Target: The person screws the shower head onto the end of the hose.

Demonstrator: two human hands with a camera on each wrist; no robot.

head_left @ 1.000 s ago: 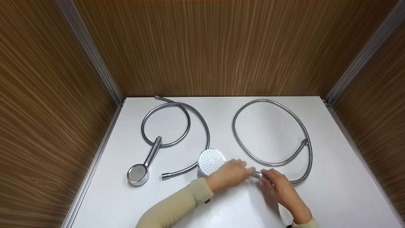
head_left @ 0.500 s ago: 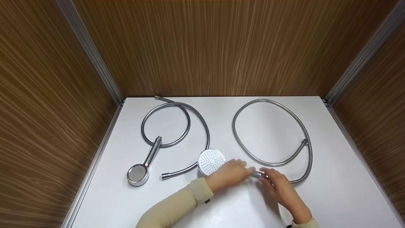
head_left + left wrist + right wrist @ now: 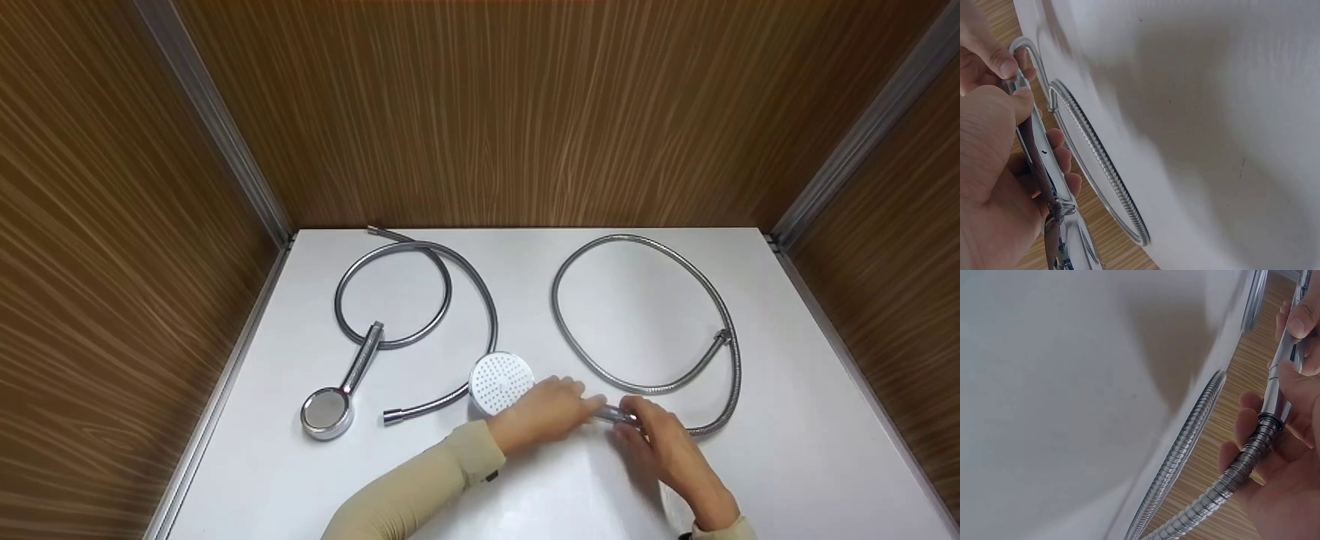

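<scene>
My left hand (image 3: 546,411) grips the handle of a chrome shower head (image 3: 501,384), whose round white dotted spray face points up. In the left wrist view its shiny handle (image 3: 1050,163) lies across the palm, fingers curled round it. My right hand (image 3: 666,444) holds the end of a ribbed metal shower hose (image 3: 556,300) at the handle's tip. The right wrist view shows the smooth hose connector (image 3: 1272,396) between thumb and fingers, in line with the handle. Ribbed hose (image 3: 1202,506) runs out below it past the fingers.
At left on the white table (image 3: 435,495) lies a second chrome shower head (image 3: 327,412), its handle overlapping a looped grey hose (image 3: 491,315). That hose's connector end (image 3: 394,417) points left. Wood-grain panels (image 3: 480,112) enclose the table at back and sides.
The right hand's fingers shift slightly around the hose connector, turning a little at the handle's end. The left hand and the shower head stay in place.
</scene>
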